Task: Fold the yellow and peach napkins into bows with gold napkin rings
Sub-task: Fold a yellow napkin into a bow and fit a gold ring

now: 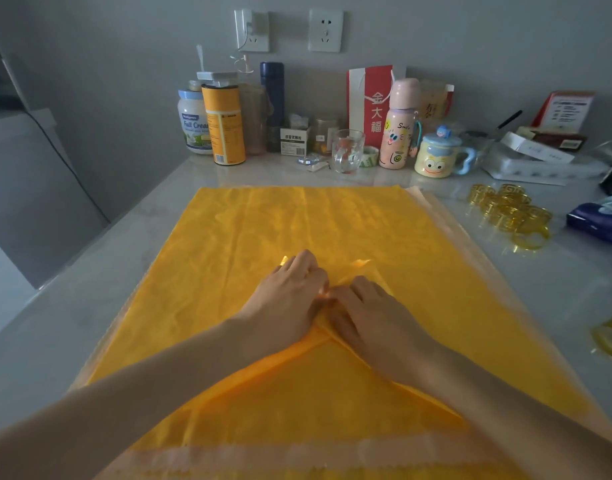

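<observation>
The task is at an early stage. The yellow napkin point(297, 220) lies spread flat in the middle of the counter point(90, 289), on top of the peach napkin point(332, 457), which shows only as a pale strip along the near edge and down the right side. The two near corners of the yellow cloth are turned in towards the centre, so the near part forms a triangle with its tip between the hands.

The left hand point(290, 299) and the right hand point(370, 317) sit side by side, almost touching, at that meeting point. Both have their fingers bent down over the cloth, and each seems to pinch one turned-in flap; small tips of yellow fabric stick up just beyond the fingers on either side.

The far half of the napkin is unfolded, with only old creases across it. No pleating or gathering into a bow shape is visible, and no ring is on the cloth.

The gold napkin rings point(509, 213) lie in a loose heap on the counter to the right and farther back, well apart from the hands and apparently untouched.

By my reading, what remains is most of the work: finishing the folds, gathering the middle, slipping on a ring, spreading the bow, and then doing the peach napkin.
</observation>
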Demonstrator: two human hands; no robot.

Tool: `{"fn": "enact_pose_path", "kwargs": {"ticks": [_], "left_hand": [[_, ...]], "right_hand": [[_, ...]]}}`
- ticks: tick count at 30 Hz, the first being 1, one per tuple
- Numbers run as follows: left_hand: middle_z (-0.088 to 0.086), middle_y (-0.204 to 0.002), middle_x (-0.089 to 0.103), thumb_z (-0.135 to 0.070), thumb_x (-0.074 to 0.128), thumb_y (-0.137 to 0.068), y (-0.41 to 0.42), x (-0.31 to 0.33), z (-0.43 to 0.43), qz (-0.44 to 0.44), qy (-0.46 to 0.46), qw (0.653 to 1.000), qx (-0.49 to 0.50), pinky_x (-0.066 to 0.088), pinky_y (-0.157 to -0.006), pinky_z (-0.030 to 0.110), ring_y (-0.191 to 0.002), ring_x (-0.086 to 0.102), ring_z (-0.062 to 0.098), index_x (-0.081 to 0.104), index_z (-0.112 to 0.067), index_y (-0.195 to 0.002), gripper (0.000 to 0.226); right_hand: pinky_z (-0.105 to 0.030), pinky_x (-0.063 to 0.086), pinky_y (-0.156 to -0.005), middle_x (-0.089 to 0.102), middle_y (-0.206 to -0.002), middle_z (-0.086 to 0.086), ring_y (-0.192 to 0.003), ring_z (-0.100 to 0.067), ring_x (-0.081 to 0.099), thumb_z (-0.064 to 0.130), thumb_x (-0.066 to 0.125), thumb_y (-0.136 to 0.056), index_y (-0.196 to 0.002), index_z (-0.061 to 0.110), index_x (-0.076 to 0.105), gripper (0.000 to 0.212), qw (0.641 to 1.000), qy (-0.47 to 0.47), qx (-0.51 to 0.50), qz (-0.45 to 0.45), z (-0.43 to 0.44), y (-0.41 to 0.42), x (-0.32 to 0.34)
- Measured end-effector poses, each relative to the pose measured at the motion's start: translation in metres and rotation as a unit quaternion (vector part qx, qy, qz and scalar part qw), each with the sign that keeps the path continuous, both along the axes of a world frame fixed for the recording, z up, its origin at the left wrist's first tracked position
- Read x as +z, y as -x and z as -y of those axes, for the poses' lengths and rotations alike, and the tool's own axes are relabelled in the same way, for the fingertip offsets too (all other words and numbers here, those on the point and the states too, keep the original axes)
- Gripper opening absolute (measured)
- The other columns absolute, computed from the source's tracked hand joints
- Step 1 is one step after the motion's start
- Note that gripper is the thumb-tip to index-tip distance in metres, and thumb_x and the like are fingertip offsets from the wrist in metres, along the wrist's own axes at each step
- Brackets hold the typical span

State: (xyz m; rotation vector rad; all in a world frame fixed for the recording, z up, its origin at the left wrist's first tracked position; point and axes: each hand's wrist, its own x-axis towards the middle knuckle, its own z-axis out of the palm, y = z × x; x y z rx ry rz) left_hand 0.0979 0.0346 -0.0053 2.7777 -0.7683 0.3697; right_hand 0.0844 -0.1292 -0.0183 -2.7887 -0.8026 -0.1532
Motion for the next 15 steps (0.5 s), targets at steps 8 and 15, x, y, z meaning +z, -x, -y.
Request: {"fn": "enact_pose_path", "kwargs": {"ticks": [8, 15], "left_hand": [[0.002, -0.119, 0.043, -0.044, 0.045, -0.092, 0.008, 0.013, 0.027, -0.119, -0.042, 0.987, 0.103, 0.036, -0.095, 0.03, -0.117, 0.04, 0.021, 0.051, -0.015, -0.114, 0.037], [0.008, -0.126, 0.035, -0.077, 0.025, -0.081, 0.04, -0.003, 0.056, -0.032, -0.149, 0.972, 0.177, 0.027, -0.1, 0.034, -0.117, 0.033, 0.027, 0.035, -0.008, -0.128, 0.084]], "right_hand": [[-0.001, 0.03, -0.089, 0.046, -0.116, 0.019, -0.104, 0.012, 0.042, 0.023, 0.047, -0.097, -0.127, 0.03, 0.048, 0.031, 0.985, -0.157, 0.003, -0.074, 0.049, 0.026, 0.022], [-0.012, 0.041, -0.076, 0.058, -0.1, 0.011, -0.09, 0.007, 0.052, 0.007, 0.055, -0.089, -0.105, 0.028, 0.056, 0.026, 0.968, -0.203, -0.144, 0.026, 0.145, 0.055, 0.027]]}}
